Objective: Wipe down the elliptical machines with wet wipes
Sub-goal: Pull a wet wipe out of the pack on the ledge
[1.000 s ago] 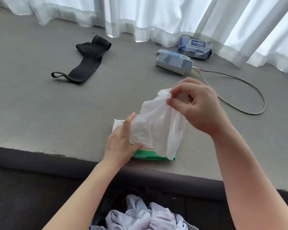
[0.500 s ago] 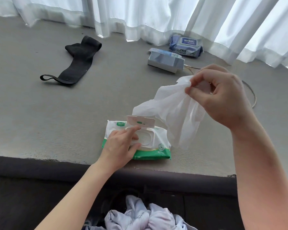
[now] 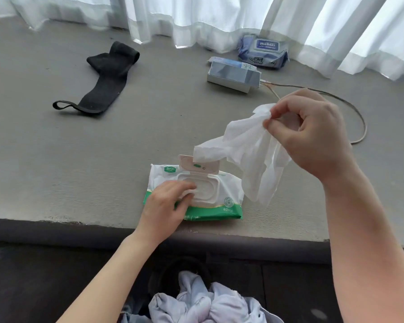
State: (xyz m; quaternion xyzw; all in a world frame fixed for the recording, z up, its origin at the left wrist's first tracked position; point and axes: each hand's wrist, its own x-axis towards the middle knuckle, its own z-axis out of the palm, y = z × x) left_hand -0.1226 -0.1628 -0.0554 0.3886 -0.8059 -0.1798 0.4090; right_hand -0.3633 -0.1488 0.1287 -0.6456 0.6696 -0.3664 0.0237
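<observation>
The right hand (image 3: 313, 134) pinches the wet wipe (image 3: 250, 150); the left hand (image 3: 166, 203), fingers resting flat on the pack (image 3: 219, 206), should press down and shut the lid (image 3: 198, 165).

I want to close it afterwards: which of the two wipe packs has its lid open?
The green-and-white pack under the left hand; the blue pack by the curtain is shut.

right hand (image 3: 313, 134) pinches wet wipe (image 3: 250, 155) aloft | left hand (image 3: 166, 206) rests on wipes pack (image 3: 222, 206), lid up
</observation>
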